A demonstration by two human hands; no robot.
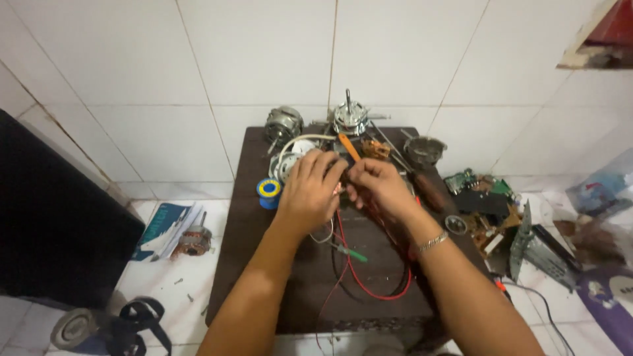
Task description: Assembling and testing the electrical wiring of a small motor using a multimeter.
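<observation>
A red wire (369, 280) loops across the dark counter (254, 217) and rises to both hands, which meet above the counter's middle. The left hand (308, 191) has its grip curled closed, the right hand (379, 188) pinches too; what exactly each holds is hidden. Just left lies a blue-and-yellow solder spool (268, 191); behind stand two motors (283, 124).

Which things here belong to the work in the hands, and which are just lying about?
In hand:
left hand and right hand, fingers meeting over the dark table
red wire
orange tool

Lying about:
blue and yellow spool
two motors at the back
circuit boards on the floor
booklet
</observation>
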